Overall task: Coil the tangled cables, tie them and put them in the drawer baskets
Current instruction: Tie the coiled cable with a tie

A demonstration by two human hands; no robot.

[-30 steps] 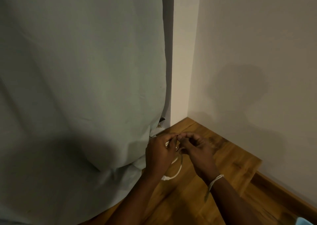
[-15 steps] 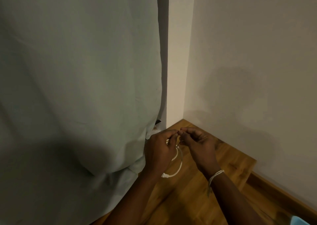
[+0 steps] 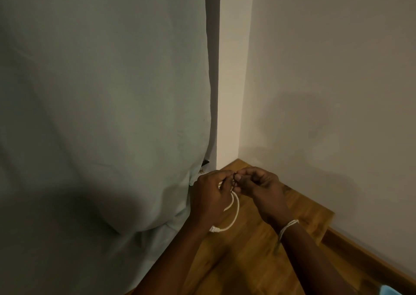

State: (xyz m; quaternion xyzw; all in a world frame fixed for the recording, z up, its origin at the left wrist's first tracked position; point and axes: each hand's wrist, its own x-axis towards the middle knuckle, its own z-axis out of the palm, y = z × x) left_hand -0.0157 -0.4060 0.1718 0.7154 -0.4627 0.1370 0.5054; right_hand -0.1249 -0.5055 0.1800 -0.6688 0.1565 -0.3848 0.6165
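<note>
1. This looks like a room in a home.
2. A long pale green curtain (image 3: 101, 114) hangs down to the floor.
3. Plain painted walls (image 3: 326, 92) meet in a corner.
4. The floor (image 3: 258, 261) is brown wood.

Readable text: none in the head view.
Curtain (image 3: 101, 114): plain cloth, no print or label.
Walls (image 3: 326, 92): bare, no sign or number.
White cable (image 3: 235, 213): no brand or marking can be made out; its plug is too small to read.
Wooden floor (image 3: 258, 261): grain only, no lettering.
</note>
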